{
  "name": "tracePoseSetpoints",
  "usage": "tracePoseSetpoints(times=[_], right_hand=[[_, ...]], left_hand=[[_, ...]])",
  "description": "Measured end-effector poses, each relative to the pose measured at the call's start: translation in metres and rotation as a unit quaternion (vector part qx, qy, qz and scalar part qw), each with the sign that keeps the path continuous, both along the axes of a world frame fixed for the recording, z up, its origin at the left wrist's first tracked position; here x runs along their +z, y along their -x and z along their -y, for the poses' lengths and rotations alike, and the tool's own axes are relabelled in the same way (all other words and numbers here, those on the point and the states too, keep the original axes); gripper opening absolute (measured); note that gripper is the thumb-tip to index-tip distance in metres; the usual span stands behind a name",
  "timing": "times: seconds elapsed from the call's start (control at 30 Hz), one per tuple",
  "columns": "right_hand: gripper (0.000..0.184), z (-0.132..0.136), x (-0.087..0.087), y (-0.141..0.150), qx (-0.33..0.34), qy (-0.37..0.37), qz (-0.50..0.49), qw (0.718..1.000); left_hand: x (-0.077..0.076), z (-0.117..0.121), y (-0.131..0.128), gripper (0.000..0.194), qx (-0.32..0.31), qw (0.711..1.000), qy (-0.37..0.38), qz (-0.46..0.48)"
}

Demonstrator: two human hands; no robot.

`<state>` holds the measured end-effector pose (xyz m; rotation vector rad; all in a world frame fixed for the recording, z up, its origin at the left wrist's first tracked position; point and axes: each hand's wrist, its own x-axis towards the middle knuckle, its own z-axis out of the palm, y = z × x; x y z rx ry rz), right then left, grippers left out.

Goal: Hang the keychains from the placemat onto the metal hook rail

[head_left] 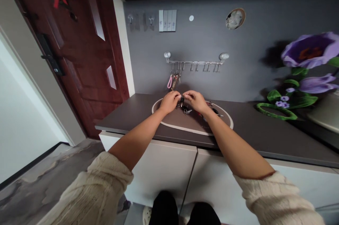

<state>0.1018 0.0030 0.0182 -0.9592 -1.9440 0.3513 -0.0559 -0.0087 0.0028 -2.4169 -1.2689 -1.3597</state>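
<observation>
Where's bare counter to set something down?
Left: counter between its left end and the oval mat. Right: between the mat and the green plush loop, widening toward the front edge. Crowded: mat's middle, with left hand, right hand and keys; far right, around the purple flower.

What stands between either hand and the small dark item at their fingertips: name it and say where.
Nothing visible: the left hand and right hand both meet at the upper end of the small dark item. The metal items lie below, on the oval mat.
</observation>
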Motion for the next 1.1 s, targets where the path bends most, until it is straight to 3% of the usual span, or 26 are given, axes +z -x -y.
tracePoseSetpoints(times=[0.43, 0.73, 0.9, 1.1], right_hand=[[0.026, -0.002, -0.008, 0.002, 0.003, 0.044, -0.071, 0.997], [0.023, 0.002, -0.001, 0.006, 0.009, 0.033, -0.107, 0.994], [0.022, -0.003, 0.010, 0.009, 0.003, 0.026, -0.133, 0.991], [0.016, -0.017, 0.039, 0.017, 0.013, 0.062, -0.211, 0.975]], left_hand=[[0.002, 0.003, -0.005, 0.021, -0.001, 0.999, -0.001, 0.039], [0.002, 0.003, -0.006, 0.022, 0.029, 0.997, 0.012, 0.066], [-0.003, -0.001, -0.004, 0.025, 0.057, 0.997, 0.003, 0.059], [-0.006, -0.003, -0.003, 0.027, 0.094, 0.994, 0.015, 0.052]])
